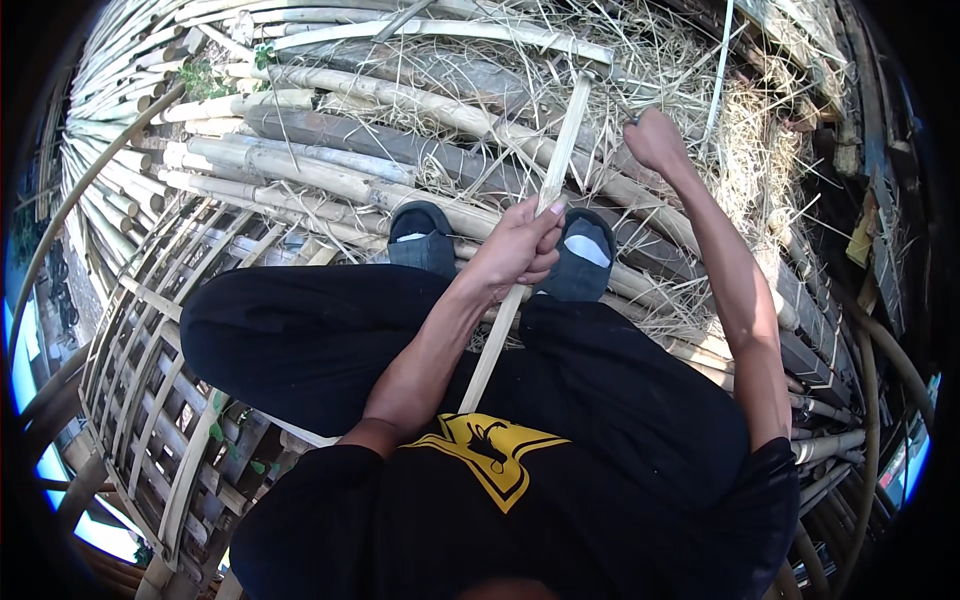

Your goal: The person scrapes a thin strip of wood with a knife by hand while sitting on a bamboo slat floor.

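A long, pale split-bamboo strip [568,135] runs from my lap up and away to the right. My left hand [520,245] is closed around its middle, between my two dark sandals. Farther right, my right hand [656,142] makes a fist near the strip's far end. Something thin and dark pokes out of that fist toward the strip; its kind is too small to tell. The strip's far end lies close to the tip of another pale bamboo length [470,32].
Bamboo poles [400,100] and dark timbers lie crosswise under my feet, strewn with straw-like shavings [690,90]. A woven bamboo lattice [170,390] stands at left. Stacked pole ends [110,180] fill the far left; planks [880,230] stand at the right.
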Action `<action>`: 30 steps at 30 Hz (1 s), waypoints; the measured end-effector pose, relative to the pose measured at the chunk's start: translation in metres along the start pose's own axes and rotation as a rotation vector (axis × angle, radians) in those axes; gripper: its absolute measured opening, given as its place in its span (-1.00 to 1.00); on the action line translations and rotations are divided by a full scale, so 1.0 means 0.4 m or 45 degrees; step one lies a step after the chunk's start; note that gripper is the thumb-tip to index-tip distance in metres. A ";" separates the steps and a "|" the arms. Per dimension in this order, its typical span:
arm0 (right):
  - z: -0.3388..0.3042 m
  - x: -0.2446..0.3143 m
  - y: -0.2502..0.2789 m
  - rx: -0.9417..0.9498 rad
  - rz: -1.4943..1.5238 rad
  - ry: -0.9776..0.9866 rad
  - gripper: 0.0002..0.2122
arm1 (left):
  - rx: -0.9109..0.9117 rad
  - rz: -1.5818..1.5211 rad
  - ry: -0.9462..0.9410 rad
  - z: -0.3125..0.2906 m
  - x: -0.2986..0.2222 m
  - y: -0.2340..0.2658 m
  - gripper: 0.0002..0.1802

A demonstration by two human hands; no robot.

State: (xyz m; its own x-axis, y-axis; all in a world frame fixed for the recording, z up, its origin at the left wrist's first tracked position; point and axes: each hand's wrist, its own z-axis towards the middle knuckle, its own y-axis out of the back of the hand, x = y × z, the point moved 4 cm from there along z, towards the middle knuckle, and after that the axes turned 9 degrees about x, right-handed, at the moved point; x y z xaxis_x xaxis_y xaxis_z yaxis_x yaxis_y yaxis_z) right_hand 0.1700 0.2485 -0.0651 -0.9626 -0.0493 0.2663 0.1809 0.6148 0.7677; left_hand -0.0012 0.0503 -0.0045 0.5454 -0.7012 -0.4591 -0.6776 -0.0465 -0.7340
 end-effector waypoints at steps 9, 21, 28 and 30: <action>-0.183 0.113 0.008 0.159 -0.089 0.268 -0.72 | -0.221 0.426 -0.084 0.017 -0.004 0.022 -0.74; -0.227 0.169 -0.088 0.227 -0.225 0.459 -0.79 | -0.556 1.326 -0.157 0.012 -0.019 0.041 -0.71; -0.150 0.152 -0.110 0.092 -0.317 0.530 -0.85 | -0.662 1.458 -0.237 0.013 -0.017 0.070 -0.70; -0.121 0.147 -0.093 -0.030 -0.350 0.580 -0.85 | -0.660 1.454 -0.237 0.014 -0.025 0.073 -0.69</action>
State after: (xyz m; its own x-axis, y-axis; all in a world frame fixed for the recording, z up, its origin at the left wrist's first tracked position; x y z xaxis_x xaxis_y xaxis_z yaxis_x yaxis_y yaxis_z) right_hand 0.1164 0.1845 -0.0499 -0.7910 -0.5463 0.2754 -0.0563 0.5132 0.8564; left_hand -0.0236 0.0600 -0.0240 -0.4425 -0.4178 -0.7935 -0.8967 0.2152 0.3868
